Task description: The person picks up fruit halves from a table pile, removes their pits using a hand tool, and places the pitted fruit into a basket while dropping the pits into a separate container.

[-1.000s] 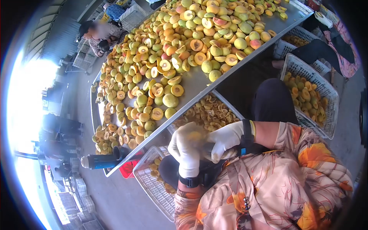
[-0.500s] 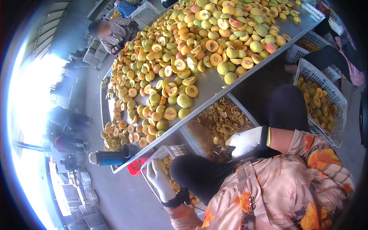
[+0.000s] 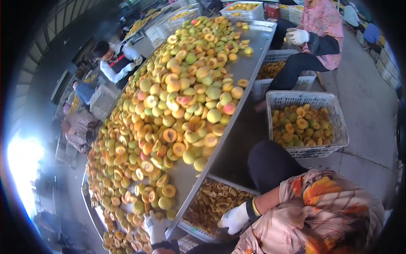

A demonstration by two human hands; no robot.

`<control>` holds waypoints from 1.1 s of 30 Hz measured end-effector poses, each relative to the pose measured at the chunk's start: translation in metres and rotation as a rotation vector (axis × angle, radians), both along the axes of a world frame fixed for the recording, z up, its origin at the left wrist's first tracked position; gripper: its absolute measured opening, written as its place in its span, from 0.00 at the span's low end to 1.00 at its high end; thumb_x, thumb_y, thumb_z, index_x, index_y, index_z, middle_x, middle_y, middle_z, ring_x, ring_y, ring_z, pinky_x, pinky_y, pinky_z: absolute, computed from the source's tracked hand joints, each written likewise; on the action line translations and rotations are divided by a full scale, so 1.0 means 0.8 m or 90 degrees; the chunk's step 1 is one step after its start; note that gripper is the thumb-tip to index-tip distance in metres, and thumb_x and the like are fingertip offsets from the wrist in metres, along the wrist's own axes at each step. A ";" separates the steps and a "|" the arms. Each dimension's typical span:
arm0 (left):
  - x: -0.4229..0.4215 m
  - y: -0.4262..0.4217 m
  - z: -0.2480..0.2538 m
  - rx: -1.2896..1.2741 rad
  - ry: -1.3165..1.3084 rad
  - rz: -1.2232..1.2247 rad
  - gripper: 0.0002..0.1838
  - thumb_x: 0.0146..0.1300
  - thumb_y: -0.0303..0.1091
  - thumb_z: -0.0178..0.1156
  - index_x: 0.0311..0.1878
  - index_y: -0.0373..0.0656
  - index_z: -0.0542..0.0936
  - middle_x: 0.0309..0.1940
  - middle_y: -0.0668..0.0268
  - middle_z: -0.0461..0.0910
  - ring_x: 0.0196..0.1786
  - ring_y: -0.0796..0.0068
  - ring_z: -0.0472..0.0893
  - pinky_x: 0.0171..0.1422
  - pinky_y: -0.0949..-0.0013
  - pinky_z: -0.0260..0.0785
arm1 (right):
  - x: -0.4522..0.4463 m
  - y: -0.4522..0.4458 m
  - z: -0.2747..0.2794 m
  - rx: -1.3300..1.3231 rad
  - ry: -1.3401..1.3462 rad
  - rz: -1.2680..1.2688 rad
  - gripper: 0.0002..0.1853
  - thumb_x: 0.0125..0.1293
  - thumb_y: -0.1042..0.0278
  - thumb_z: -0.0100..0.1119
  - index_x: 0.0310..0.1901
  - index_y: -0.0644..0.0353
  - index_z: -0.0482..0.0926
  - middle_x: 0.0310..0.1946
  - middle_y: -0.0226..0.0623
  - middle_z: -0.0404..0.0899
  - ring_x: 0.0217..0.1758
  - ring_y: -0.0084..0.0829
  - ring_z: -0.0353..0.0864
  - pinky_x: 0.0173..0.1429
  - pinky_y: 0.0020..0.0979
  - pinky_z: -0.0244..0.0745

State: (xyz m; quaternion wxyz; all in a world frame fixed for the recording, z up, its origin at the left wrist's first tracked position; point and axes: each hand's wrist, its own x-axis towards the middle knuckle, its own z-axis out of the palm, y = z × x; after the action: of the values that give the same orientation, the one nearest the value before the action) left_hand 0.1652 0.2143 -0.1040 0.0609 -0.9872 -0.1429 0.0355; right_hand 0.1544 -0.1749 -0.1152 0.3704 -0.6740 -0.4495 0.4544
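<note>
My left hand (image 3: pixel 155 227), in a white glove, reaches over the near edge of the metal table (image 3: pixel 182 195). Its fingers are stretched out and touch the halved peaches (image 3: pixel 169 191) heaped there; I see nothing gripped in it. My right hand (image 3: pixel 235 217), gloved in white too, is closed above a crate of brown-yellow peach scraps (image 3: pixel 213 199) beside the table. What its curled fingers hold, if anything, is too small to make out. Cut faces of many halves show their hollows or stones.
To the right on the floor stands a white plastic crate (image 3: pixel 306 146) of peach halves. Beyond it a person in a pink top (image 3: pixel 323 19) sits by another crate (image 3: pixel 270 70). More people work across the table, including one in a dark vest (image 3: pixel 120 63).
My left hand has gone from the crate below up onto the peaches on the table. My right hand stays over the scraps. The view has swung right, showing more of the neighbouring worker.
</note>
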 end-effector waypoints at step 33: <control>-0.155 -0.330 0.121 -1.027 -0.649 0.100 0.33 0.80 0.58 0.49 0.59 0.30 0.77 0.41 0.55 0.84 0.40 0.66 0.84 0.49 0.64 0.79 | -0.081 -0.002 0.092 0.346 -0.238 -0.317 0.24 0.70 0.61 0.60 0.62 0.65 0.70 0.31 0.58 0.83 0.34 0.59 0.84 0.40 0.52 0.78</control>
State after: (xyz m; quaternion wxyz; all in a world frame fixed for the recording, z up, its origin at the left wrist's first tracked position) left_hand 0.0409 -0.0493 -0.0074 -0.7096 -0.6161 -0.1508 -0.3067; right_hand 0.0893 -0.1763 -0.0417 0.5452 -0.7111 -0.4357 0.0853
